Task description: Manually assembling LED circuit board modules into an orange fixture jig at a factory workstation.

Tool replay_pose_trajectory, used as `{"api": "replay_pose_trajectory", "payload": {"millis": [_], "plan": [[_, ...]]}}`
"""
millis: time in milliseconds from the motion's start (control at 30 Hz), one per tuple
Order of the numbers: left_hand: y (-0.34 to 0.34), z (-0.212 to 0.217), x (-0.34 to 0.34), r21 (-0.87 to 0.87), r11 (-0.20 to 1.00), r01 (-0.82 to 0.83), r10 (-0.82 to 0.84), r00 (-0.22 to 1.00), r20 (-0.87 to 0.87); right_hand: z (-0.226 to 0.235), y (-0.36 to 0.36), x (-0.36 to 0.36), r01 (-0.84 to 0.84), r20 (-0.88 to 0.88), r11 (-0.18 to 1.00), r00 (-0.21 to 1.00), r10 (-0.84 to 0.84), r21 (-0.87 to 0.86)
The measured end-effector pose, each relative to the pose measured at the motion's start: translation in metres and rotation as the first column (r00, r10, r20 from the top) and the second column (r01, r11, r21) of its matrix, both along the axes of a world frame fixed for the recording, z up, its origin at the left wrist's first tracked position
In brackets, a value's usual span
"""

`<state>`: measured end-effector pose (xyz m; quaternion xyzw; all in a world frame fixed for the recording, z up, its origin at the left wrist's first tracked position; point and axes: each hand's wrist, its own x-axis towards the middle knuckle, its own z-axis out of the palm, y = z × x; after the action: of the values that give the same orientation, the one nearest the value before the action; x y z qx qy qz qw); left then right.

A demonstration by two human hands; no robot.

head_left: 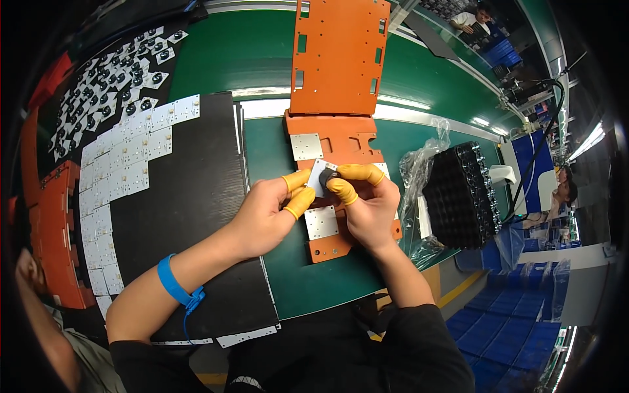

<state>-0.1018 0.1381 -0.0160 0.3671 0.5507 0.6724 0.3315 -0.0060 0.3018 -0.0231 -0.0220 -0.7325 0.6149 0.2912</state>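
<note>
Two hands are meeting over the middle of the green tabletop [275, 157], both wearing yellow finger cots. The left hand [265, 216] is pinching the left edge of a small square silver plate [319, 175] between thumb and forefinger, the rest of its fingers curled in. The right hand [370, 209] is closing its thumb and forefinger on a small black round part [327, 175] that is sitting on that plate, so both hands are gripping tightly with nothing else in them. A blue wrist strap [173, 283] is circling the left forearm.

The plate and black part are being held just above an orange carrier board [331, 245] lying on the tabletop; two more silver squares are resting on that board, one at 12 o'clock from the hands [306, 146] and one at 6 o'clock [322, 223]. A second orange panel [337, 56] is lying further off at 12 o'clock. At 9 o'clock a black mat [190, 196] is carrying rows of white square plates [124, 164], and beyond them, toward 10 o'clock, plates already fitted with black parts [124, 72] are lying in a cluster. At 3 o'clock a black tray [462, 193] is sitting in a clear plastic bag.
</note>
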Motion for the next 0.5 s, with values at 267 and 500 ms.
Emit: {"api": "replay_pose_trajectory", "payload": {"millis": [267,500], "plan": [[-0.001,-0.004,-0.002,-0.028,0.997,-0.078,0.079,0.997,0.022,0.004,0.011,-0.001,-0.097,0.095,0.985,0.989,0.112,-0.145],[-0.001,-0.008,-0.003,0.048,0.992,-0.12,0.119,0.993,0.018,0.006,0.022,-0.002,-0.215,0.066,0.91,0.965,0.254,-0.354]]}}
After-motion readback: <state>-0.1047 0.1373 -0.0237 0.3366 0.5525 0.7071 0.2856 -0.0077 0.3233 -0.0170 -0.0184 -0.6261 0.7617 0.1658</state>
